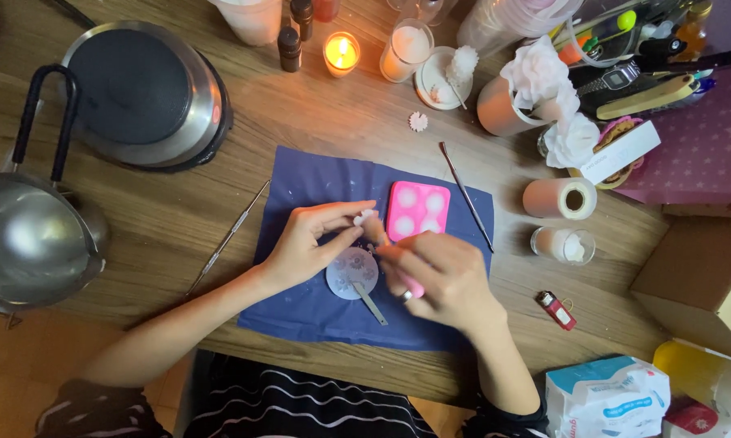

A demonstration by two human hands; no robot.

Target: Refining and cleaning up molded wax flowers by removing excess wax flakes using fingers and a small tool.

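Observation:
My left hand [308, 243] pinches a small white wax piece [364, 217] between thumb and fingers, above a blue cloth [300, 304]. My right hand [442, 276] is curled beside it, its fingertips touching the same small piece. A pink silicone mould [418, 207] with round white-filled cavities lies just behind my hands, its near end under my right hand. Under my hands sits a round pale disc [351, 274] with flower imprints, and a thin flat metal tool [371, 304] lies by it.
A steel melting pot [142, 93] and a handled steel pitcher [33, 239] stand at the left. Lit candle [342, 53], glass jars, white wax flowers [544, 77], two metal picks [466, 195], a tape roll [561, 198], a red lighter [557, 309] and a cardboard box [702, 280] surround the cloth.

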